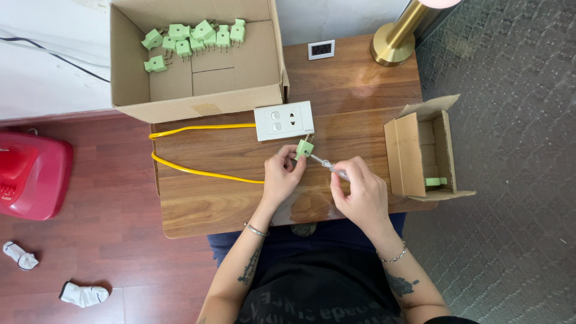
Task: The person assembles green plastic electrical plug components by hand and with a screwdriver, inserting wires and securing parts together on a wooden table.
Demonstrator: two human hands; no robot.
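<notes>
Left hand (281,177) pinches a green plug (304,149), right hand (360,192) pinches a screwdriver (329,166); large box (258,72) holds more plugs (192,39).

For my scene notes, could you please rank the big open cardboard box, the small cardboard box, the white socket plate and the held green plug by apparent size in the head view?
1. Big open cardboard box
2. Small cardboard box
3. White socket plate
4. Green plug, pinched in the left hand

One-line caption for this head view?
Left hand holds a small green plastic plug while right hand applies a clear-handled screwdriver over a wooden table.
</notes>
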